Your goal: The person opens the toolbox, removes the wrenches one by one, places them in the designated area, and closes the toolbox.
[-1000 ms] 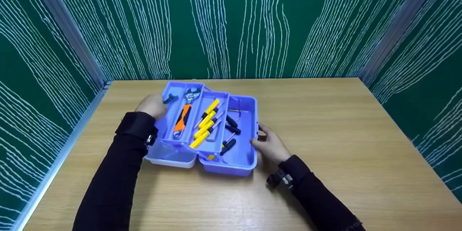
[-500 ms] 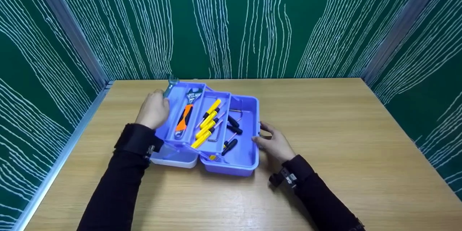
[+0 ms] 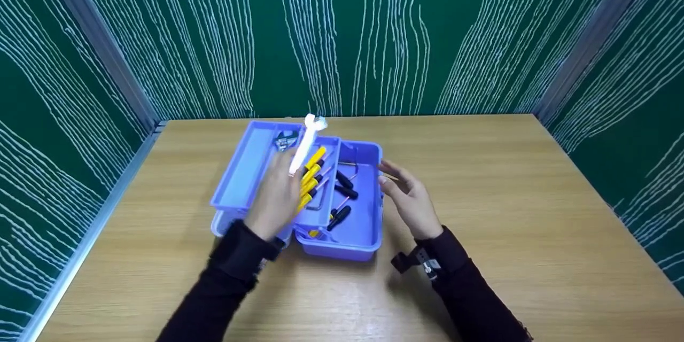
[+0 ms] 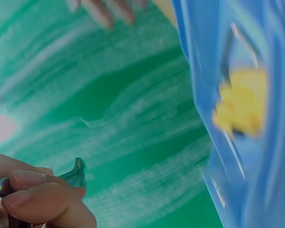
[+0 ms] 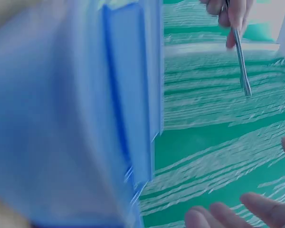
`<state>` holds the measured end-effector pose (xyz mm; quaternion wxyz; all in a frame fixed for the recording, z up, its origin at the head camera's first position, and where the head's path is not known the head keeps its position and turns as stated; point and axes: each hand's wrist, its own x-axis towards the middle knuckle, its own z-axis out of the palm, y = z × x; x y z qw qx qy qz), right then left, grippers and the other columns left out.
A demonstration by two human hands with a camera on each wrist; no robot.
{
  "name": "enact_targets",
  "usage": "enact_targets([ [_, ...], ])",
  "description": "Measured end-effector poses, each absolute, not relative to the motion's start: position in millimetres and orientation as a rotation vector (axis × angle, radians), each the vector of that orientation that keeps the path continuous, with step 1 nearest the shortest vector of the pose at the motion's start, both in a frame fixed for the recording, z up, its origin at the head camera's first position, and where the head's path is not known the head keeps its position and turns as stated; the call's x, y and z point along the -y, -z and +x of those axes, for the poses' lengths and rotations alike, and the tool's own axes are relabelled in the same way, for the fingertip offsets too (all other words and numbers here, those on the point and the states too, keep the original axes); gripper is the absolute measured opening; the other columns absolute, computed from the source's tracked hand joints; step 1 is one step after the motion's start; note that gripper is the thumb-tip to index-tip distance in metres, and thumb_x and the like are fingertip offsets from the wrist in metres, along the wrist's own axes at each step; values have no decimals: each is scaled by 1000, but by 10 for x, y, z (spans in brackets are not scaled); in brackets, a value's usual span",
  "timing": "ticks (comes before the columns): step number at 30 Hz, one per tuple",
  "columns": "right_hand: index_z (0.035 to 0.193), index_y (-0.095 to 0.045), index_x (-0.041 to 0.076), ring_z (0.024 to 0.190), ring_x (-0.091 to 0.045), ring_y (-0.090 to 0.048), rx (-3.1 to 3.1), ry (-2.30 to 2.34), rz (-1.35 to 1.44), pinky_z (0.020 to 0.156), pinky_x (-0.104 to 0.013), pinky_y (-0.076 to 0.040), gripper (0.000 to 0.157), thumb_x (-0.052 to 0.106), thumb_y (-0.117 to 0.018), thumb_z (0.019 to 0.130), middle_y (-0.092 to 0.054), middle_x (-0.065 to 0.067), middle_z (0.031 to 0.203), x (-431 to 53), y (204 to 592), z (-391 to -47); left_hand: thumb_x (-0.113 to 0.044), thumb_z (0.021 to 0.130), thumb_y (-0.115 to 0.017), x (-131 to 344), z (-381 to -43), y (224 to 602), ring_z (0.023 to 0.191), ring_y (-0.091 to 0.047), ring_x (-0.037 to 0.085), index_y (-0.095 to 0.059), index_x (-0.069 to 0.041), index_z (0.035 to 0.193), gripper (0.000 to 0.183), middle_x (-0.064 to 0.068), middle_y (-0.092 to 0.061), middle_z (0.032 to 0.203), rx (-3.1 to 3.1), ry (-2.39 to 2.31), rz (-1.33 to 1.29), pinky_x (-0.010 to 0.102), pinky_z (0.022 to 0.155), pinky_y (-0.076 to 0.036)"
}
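Observation:
In the head view my left hand [image 3: 275, 197] grips a shiny open-ended wrench [image 3: 304, 144] above the trays of a purple toolbox [image 3: 336, 251]. The wrench's jaw end points away from me; in the right wrist view the wrench [image 5: 242, 66] hangs from the fingers. Partly behind the left hand lies an adjustable wrench [image 3: 286, 140], its handle hidden. Several yellow-handled screwdrivers [image 3: 315, 157] rest in the middle tray. My right hand [image 3: 414, 206] is at the toolbox's right wall, thumb and fingers spread. Its fingers [image 5: 266, 209] hold nothing.
Black-handled screwdrivers [image 3: 342, 216] and an L-shaped hex key [image 3: 315, 207] lie inside the toolbox. It stands on a wooden table [image 3: 534, 214]. Green panels [image 3: 374, 37] with white wavy lines enclose the back and sides.
My left hand has lifted the open-ended wrench out of the left tray and carried it right, over the adjustable wrench. The right hand has loosened and shifted slightly along the toolbox wall.

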<state>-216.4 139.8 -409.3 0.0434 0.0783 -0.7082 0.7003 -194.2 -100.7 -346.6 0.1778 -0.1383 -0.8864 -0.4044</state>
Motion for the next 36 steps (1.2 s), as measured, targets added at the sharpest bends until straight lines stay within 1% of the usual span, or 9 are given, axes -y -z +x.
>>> enact_targets([
  [2, 139, -49, -3, 118, -21, -61, 2139, -2186, 295, 99, -28, -51, 41, 8, -53, 99, -56, -21, 137, -1339, 4059, -2109, -2, 99, -47, 885, -1881, 3560, 83, -53, 26, -49, 9, 134, 37, 21, -56, 105, 2474, 1098, -480, 41, 74, -52],
  [5, 132, -54, -6, 112, -23, -65, 2135, -2247, 382, 98, -35, -53, 36, 10, -52, 100, -62, -22, 128, -1252, 4040, -2032, -2, 99, -48, 712, -1800, 3721, 79, -54, 24, -50, 10, 132, 36, 19, -55, 100, 2440, 1042, -589, 39, 69, -53],
  [8, 123, -58, -12, 99, -22, -69, 2140, -2283, 437, 93, -41, -55, 31, 9, -52, 100, -69, -18, 112, -1162, 4042, -1982, -4, 99, -47, 563, -1736, 3861, 80, -54, 23, -50, 7, 135, 37, 17, -55, 101, 2444, 1053, -645, 38, 71, -53],
  [10, 116, -58, -16, 90, -16, -70, 2142, -2288, 449, 88, -37, -58, 29, 6, -53, 99, -72, -11, 99, -1112, 4053, -1964, -5, 100, -47, 485, -1701, 3939, 80, -54, 21, -48, 5, 138, 40, 16, -56, 103, 2457, 1086, -658, 36, 72, -53],
  [14, 100, -58, -19, 77, -5, -67, 2173, -2251, 425, 78, -27, -59, 22, 1, -52, 97, -66, 3, 82, -1051, 4094, -1958, -5, 99, -48, 374, -1656, 4056, 75, -48, 17, -47, 2, 140, 42, 11, -52, 96, 2455, 1086, -645, 30, 66, -50],
  [17, 94, -58, -17, 75, -4, -65, 2221, -2210, 392, 75, -23, -58, 19, 1, -53, 96, -65, 4, 79, -1041, 4119, -1962, -4, 98, -50, 333, -1649, 4115, 70, -44, 15, -49, 4, 138, 41, 9, -48, 91, 2434, 1030, -633, 28, 62, -48],
  [23, 86, -59, -8, 75, -4, -64, 2240, -2252, 356, 75, -23, -57, 16, 3, -52, 96, -64, 5, 78, -1047, 4137, -1969, -7, 98, -52, 322, -1643, 4154, 68, -41, 12, -49, 8, 138, 42, 9, -49, 93, 2459, 1036, -599, 23, 59, -45],
  [28, 84, -59, -2, 76, -4, -63, 2232, -2323, 323, 74, -20, -55, 16, 4, -51, 97, -65, 5, 81, -1067, 4099, -1968, -13, 99, -54, 348, -1628, 4131, 68, -39, 9, -51, 8, 137, 44, 6, -48, 89, 2473, 1076, -606, 20, 59, -40],
  [36, 89, -54, 1, 67, -9, -62, 2216, -2336, 288, 65, -23, -55, 14, 5, -46, 100, -66, 0, 79, -1196, 3981, -2009, -17, 98, -58, 502, -1643, 4021, 71, -55, 11, -55, 4, 134, 42, 9, -59, 95, 2405, 1098, -587, 21, 62, -50],
])
